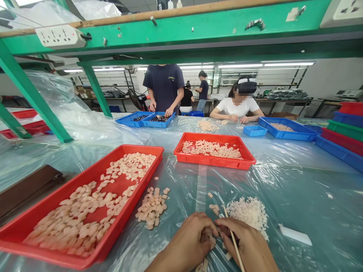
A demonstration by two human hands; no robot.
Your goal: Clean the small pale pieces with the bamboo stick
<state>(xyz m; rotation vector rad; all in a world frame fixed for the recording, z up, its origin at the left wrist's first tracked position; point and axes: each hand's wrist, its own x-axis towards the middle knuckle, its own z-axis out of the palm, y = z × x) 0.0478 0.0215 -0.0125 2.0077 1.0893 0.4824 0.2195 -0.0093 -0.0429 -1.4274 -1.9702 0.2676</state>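
Observation:
My left hand (190, 240) is closed, its fingers curled around a small flat beige piece (211, 240). Against its fingertips my right hand (251, 245) is closed too, with a thin wooden stick (235, 243) held in it, slanting up past the knuckles. What lies between the two sets of fingertips is mostly hidden. Several loose beige pieces (214, 209) lie beyond and below the hands. Just past my right hand is a heap of small white bits (249, 211). A small pile of beige pieces (153, 207) sits to the left of my left hand.
A long red tray (124, 223) of beige pieces stands on the left, another red tray (215, 163) farther back. A white strip (295, 235) lies at right. Across the table, two people work at blue trays (159, 124). A green shelf beam (181, 28) spans overhead; stacked trays (344, 132) stand right.

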